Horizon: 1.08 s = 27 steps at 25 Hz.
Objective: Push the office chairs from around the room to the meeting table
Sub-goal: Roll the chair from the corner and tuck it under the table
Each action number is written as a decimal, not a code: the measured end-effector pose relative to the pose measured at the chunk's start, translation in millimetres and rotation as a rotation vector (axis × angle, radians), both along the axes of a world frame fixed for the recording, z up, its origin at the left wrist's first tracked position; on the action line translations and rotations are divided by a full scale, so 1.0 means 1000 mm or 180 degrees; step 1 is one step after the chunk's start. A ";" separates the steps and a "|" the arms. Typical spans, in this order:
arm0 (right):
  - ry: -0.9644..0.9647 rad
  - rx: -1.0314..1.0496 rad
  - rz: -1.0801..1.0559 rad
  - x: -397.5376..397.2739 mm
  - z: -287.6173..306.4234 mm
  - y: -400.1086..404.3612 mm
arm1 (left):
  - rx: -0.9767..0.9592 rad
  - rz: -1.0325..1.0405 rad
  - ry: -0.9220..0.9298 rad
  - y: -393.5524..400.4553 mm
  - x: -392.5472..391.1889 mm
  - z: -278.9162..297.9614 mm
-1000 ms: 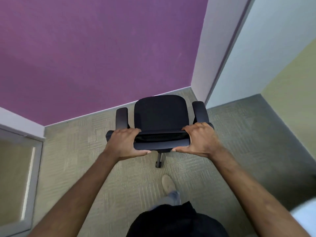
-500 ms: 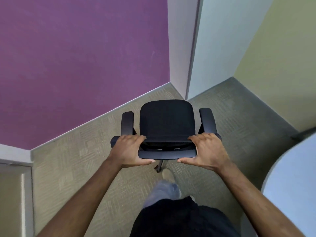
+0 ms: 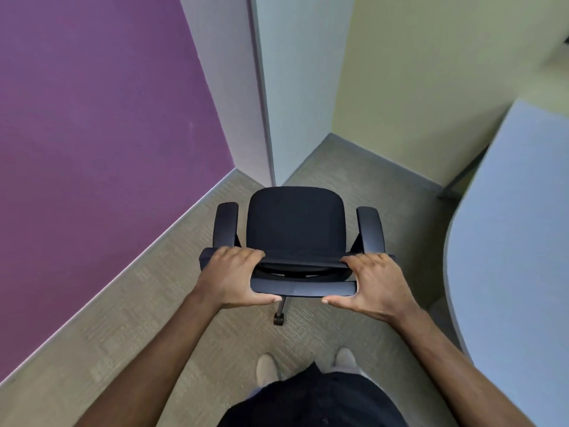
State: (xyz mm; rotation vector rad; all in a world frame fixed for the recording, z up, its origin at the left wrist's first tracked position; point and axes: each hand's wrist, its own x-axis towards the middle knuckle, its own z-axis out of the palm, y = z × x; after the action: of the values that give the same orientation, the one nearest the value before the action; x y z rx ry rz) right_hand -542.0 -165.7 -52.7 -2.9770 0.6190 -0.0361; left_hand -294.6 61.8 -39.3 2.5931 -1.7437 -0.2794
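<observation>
A black office chair (image 3: pixel 295 220) with two armrests stands on the carpet straight in front of me, seen from above and behind. My left hand (image 3: pixel 234 277) grips the left end of its backrest top, fingers over the front, thumb behind. My right hand (image 3: pixel 374 283) grips the right end the same way. One caster of the chair shows below the backrest. The grey-blue meeting table (image 3: pixel 511 241) with a rounded edge fills the right side, just right of the chair.
A purple wall (image 3: pixel 101 134) runs along the left, close to the chair's left armrest. A white wall corner (image 3: pixel 264 97) juts out just beyond the chair; a pale yellow wall (image 3: pixel 431 72) lies behind. A dark table leg (image 3: pixel 462 177) shows. My feet are behind the chair.
The chair and my view have swung to the right: the purple wall has slid left, the yellow wall and the meeting table have come much further into view. Both hands keep their grip.
</observation>
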 end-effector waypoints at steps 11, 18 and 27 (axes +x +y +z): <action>-0.0028 -0.0020 -0.1101 0.030 0.008 0.012 | 0.0094 -0.1225 -0.0222 -0.092 0.091 0.000; 0.0031 -0.0069 -0.1608 0.049 0.007 -0.013 | -0.0024 -0.1783 -0.0170 -0.174 0.129 -0.001; 0.0186 -0.0125 -0.2286 0.093 0.009 -0.077 | -0.0035 -0.2484 -0.0133 -0.314 0.181 0.001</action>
State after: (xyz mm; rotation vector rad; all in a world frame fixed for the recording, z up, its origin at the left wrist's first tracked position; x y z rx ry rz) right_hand -448.9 -242.7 -43.2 -2.6230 1.6614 -0.0148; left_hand -114.1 -251.8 -38.7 1.7869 -2.6699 -0.2040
